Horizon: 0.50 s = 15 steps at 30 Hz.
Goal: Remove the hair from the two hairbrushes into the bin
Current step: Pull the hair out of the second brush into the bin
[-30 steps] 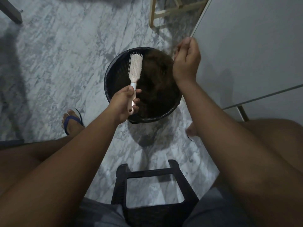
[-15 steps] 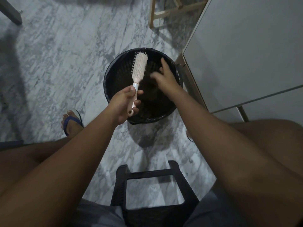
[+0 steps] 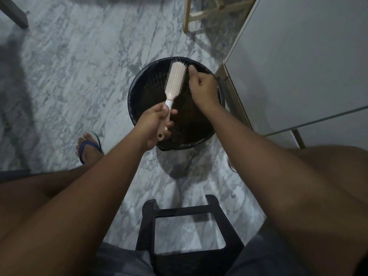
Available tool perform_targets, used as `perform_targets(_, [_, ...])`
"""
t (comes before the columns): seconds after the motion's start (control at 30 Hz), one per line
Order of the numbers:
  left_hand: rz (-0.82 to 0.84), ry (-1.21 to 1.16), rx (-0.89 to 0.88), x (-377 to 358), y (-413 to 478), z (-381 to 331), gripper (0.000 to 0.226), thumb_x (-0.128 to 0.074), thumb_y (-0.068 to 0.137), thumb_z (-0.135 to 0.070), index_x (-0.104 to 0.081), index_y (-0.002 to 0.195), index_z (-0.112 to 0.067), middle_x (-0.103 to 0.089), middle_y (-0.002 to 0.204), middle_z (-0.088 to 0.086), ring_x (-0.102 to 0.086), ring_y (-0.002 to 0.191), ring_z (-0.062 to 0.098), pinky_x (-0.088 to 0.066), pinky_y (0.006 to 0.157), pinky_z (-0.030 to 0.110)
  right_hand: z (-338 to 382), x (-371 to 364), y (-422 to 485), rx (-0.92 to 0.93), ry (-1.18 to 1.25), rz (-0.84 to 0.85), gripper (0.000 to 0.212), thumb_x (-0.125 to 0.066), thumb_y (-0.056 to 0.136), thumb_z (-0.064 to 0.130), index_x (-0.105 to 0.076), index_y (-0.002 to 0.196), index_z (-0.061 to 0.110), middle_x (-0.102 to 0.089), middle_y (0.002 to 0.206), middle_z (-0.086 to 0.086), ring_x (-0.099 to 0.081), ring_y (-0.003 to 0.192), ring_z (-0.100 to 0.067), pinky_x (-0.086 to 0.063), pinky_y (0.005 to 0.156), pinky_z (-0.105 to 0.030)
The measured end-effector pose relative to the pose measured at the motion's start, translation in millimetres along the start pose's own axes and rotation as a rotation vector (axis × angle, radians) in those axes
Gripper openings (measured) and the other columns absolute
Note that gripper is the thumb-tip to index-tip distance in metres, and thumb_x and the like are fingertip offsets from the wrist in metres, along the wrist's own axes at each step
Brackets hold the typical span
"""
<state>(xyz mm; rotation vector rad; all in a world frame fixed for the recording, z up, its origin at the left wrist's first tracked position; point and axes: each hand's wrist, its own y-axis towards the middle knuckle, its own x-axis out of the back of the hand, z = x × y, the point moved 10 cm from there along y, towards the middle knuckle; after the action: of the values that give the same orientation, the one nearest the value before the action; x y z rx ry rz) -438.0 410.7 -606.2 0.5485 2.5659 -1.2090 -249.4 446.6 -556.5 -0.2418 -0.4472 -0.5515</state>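
Black round bin (image 3: 139, 108) stands on the marble floor (image 3: 79, 66), dark hair inside. Pale pink paddle hairbrush (image 3: 175, 80) is held over it, long axis near vertical in view, head pointing away, handle toward the person. Judged light and rigid, best held by the handle. Left hand (image 3: 157, 124) is wrapped around the handle; right hand (image 3: 203, 88) is curled, fingertips pinching at the bristle edge, strands too fine to confirm.
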Motion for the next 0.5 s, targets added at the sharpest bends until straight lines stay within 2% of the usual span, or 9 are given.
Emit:
perform_targets(0.1, [-0.039, -0.006, 0.001, 9, 2, 4, 0.029, -0.042, 0.106, -0.02, -0.056, 0.132, -0.013, -0.062, 0.103, 0.003, -0.047, 0.058, 0.008, -0.037, 0.044, 0.021, 30, 25, 4, 0.124, 0.033, -0.143, 0.06, -0.045, 0.104, 0.034, -0.043, 0.054, 0.002, -0.034, 0.047, 0.0, -0.032, 0.043, -0.012, -0.024, 0.046, -0.034])
perform_targets(0.2, [-0.056, -0.024, 0.006, 14, 3, 7, 0.031, -0.043, 0.106, -0.019, -0.055, 0.133, -0.013, -0.062, 0.105, 0.003, -0.048, 0.059, 0.008, -0.038, 0.045, 0.021, 52, 43, 7, 0.18, 0.107, -0.222, 0.057, -0.045, 0.104, 0.032, -0.042, 0.054, 0.006, -0.032, 0.046, 0.003, -0.031, 0.042, -0.013, -0.026, 0.045, -0.037])
perform_targets(0.27, [-0.048, -0.039, 0.007, 13, 4, 7, 0.031, -0.043, 0.106, -0.02, -0.055, 0.134, -0.014, -0.062, 0.103, 0.002, -0.048, 0.059, 0.008, -0.038, 0.044, 0.02, 53, 42, 8, 0.162, 0.077, -0.16, 0.06, -0.044, 0.104, 0.036, -0.048, 0.054, 0.004, -0.04, 0.046, 0.003, -0.04, 0.043, -0.014, -0.036, 0.048, -0.037])
perform_targets(0.33, [-0.039, -0.045, 0.005, 10, 3, 6, 0.031, -0.043, 0.106, -0.02, -0.055, 0.134, -0.014, -0.062, 0.102, 0.002, -0.048, 0.058, 0.008, -0.038, 0.044, 0.02, 41, 28, 8, 0.092, -0.055, -0.017, 0.055, -0.046, 0.103, 0.04, -0.066, 0.061, 0.011, -0.059, 0.055, 0.008, -0.058, 0.053, -0.006, -0.05, 0.061, -0.029])
perform_targets(0.37, [-0.034, -0.044, 0.002, 8, 3, 4, 0.031, -0.043, 0.106, -0.021, -0.055, 0.133, -0.014, -0.062, 0.101, 0.002, -0.047, 0.058, 0.008, -0.037, 0.044, 0.02, 34, 21, 8, 0.059, -0.117, 0.042, 0.045, -0.049, 0.102, 0.04, -0.073, 0.073, 0.016, -0.069, 0.067, 0.008, -0.065, 0.066, -0.004, -0.055, 0.072, -0.026])
perform_targets(0.4, [-0.033, -0.041, -0.002, 7, 2, 3, 0.03, -0.043, 0.106, -0.02, -0.055, 0.133, -0.013, -0.062, 0.101, 0.002, -0.047, 0.058, 0.008, -0.037, 0.044, 0.02, 27, 14, 7, 0.031, -0.166, 0.085, 0.034, -0.051, 0.1, 0.037, -0.077, 0.089, 0.018, -0.075, 0.085, 0.004, -0.069, 0.084, -0.008, -0.055, 0.085, -0.029])
perform_targets(0.43, [-0.034, -0.036, -0.006, 6, 2, 1, 0.029, -0.043, 0.106, -0.02, -0.055, 0.132, -0.012, -0.062, 0.102, 0.002, -0.047, 0.057, 0.008, -0.037, 0.044, 0.02, 20, 8, 6, 0.0, -0.225, 0.131, 0.029, -0.052, 0.1, 0.032, -0.074, 0.11, 0.016, -0.075, 0.107, -0.002, -0.068, 0.103, -0.015, -0.051, 0.098, -0.033])
perform_targets(0.5, [-0.034, -0.025, -0.011, 5, 1, 0, 0.03, -0.043, 0.106, -0.02, -0.054, 0.132, -0.011, -0.062, 0.103, 0.003, -0.048, 0.057, 0.008, -0.038, 0.044, 0.021, 10, -1, 0, -0.078, -0.331, 0.214, 0.047, -0.046, 0.103, 0.03, -0.049, 0.145, 0.01, -0.054, 0.146, -0.011, -0.048, 0.137, -0.025, -0.035, 0.116, -0.034])
